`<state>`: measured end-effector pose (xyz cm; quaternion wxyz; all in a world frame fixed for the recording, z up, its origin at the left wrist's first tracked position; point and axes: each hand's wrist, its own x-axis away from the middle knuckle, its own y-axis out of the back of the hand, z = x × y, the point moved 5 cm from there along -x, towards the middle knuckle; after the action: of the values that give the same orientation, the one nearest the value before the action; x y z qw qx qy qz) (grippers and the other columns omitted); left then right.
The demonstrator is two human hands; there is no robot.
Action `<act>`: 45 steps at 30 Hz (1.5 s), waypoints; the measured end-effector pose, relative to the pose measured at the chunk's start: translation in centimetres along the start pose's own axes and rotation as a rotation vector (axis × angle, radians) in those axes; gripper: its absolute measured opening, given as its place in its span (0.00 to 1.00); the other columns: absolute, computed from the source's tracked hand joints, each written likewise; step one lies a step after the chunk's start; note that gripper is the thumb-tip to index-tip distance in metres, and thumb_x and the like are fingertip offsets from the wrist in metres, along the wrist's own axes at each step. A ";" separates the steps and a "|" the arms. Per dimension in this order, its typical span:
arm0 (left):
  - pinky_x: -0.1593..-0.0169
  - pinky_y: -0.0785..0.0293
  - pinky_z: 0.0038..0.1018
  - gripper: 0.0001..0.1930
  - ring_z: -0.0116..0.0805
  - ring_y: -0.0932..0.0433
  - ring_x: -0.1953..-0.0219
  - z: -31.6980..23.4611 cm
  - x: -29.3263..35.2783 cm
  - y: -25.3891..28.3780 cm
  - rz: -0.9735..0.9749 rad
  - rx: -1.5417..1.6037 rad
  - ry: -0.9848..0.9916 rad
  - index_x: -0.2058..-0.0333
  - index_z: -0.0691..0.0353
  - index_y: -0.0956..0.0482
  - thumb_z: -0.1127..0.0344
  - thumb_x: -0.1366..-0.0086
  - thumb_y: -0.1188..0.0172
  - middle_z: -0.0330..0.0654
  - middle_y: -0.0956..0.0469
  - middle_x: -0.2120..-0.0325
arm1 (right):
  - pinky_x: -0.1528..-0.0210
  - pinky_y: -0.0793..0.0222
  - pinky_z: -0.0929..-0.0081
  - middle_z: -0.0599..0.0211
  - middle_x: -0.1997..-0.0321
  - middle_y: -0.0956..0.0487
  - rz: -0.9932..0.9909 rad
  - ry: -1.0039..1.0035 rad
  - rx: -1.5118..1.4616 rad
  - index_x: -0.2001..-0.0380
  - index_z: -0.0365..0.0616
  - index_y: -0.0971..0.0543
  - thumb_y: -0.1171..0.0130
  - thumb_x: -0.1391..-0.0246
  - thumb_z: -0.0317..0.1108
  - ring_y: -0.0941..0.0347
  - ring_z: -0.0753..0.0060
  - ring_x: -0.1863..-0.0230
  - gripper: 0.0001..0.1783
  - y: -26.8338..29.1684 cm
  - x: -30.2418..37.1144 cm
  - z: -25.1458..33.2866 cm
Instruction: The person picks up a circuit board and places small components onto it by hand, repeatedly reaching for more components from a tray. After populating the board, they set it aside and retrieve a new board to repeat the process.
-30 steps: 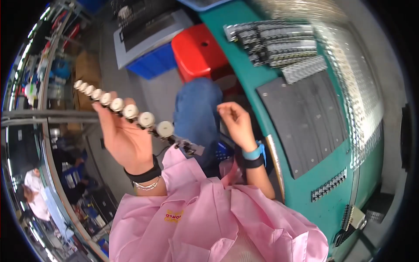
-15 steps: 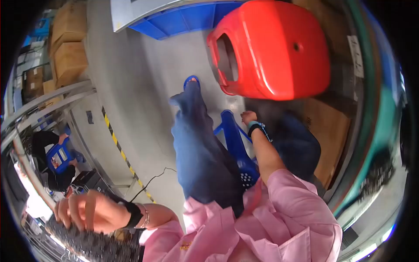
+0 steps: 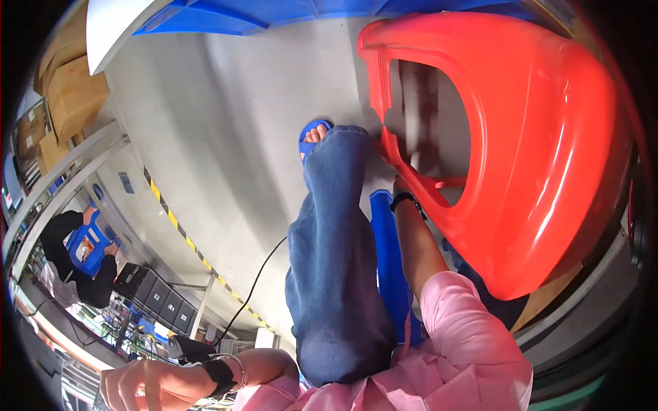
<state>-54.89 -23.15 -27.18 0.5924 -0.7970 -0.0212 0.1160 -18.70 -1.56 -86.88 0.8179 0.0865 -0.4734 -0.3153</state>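
A large glossy red moulded plastic shell (image 3: 548, 137) with a wide oval opening leans toward me at the right. My right hand (image 3: 400, 183) is at the lower left rim of its opening, closed on the rim as far as it shows; the fingers are mostly behind the red edge. A dark band circles that wrist. Down at the lower left, my left hand (image 3: 154, 385) has its fingers curled downward near the picture's edge, and what lies under them is hidden. A black band and a bracelet are on the left wrist.
Under me is a blue plastic stool (image 3: 391, 253). Blue bins (image 3: 274, 15) stand ahead. At the left, metal rails (image 3: 68, 178) and cardboard boxes (image 3: 75, 96) line the aisle, with striped floor tape (image 3: 179, 226). Another person's hand (image 3: 110, 250) holds a blue frame-like part (image 3: 89, 241).
The red shell has tipped and come closer, its opening turning toward me. My right hand now meets its rim. In the picture, my left hand appears lower, and the view has shifted.
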 end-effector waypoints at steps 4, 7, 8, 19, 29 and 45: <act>0.80 0.21 0.23 0.06 0.30 0.28 0.79 0.5 -0.3 -1.6 0.021 -0.123 0.041 0.73 0.63 0.37 0.67 0.40 0.58 0.40 0.33 0.78 | 0.77 0.36 0.76 0.70 0.80 0.29 0.117 -0.093 -0.160 0.75 0.42 0.27 0.44 0.56 0.33 0.32 0.74 0.78 0.06 -0.5 1.4 5.9; 0.79 0.24 0.23 0.03 0.27 0.32 0.81 1.1 0.5 -4.3 0.022 -0.040 0.150 0.69 0.57 0.37 0.67 0.41 0.55 0.35 0.32 0.76 | 0.75 0.36 0.77 0.71 0.79 0.29 0.189 -0.117 -0.268 0.75 0.43 0.27 0.45 0.56 0.32 0.33 0.75 0.76 0.05 4.2 8.7 10.1; 0.79 0.24 0.23 0.03 0.27 0.32 0.81 1.0 0.7 -5.4 0.042 0.001 0.145 0.69 0.57 0.37 0.67 0.41 0.55 0.35 0.32 0.76 | 0.75 0.36 0.77 0.72 0.79 0.29 0.196 -0.113 -0.307 0.75 0.43 0.27 0.45 0.56 0.32 0.33 0.75 0.76 0.05 6.3 11.0 12.1; 0.79 0.34 0.26 0.09 0.31 0.33 0.78 4.9 13.5 -16.5 0.198 0.003 0.722 0.61 0.59 0.39 0.66 0.39 0.54 0.38 0.33 0.75 | 0.71 0.38 0.83 0.66 0.72 0.29 0.250 0.373 -1.082 0.67 0.41 0.30 0.47 0.50 0.32 0.35 0.77 0.71 0.08 32.3 43.8 39.0; 0.75 0.36 0.20 0.08 0.27 0.36 0.77 -1.4 29.5 -29.2 0.455 -0.230 0.808 0.61 0.61 0.37 0.66 0.36 0.59 0.35 0.35 0.75 | 0.66 0.34 0.80 0.55 0.69 0.28 0.346 1.143 -1.095 0.65 0.34 0.31 0.47 0.52 0.26 0.31 0.72 0.71 0.10 41.9 65.0 34.2; 0.78 0.23 0.28 0.11 0.30 0.26 0.71 2.6 42.4 -35.0 0.725 -0.119 1.215 0.57 0.63 0.41 0.65 0.36 0.59 0.42 0.30 0.67 | 0.78 0.40 0.80 0.54 0.79 0.28 -0.233 1.071 -1.223 0.75 0.37 0.29 0.41 0.62 0.23 0.35 0.72 0.77 0.08 48.8 72.4 23.4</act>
<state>-10.63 -3.09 -1.45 0.3790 -0.7085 0.5732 -0.1605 8.63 -2.79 -0.76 0.7976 -0.1872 0.2488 -0.5166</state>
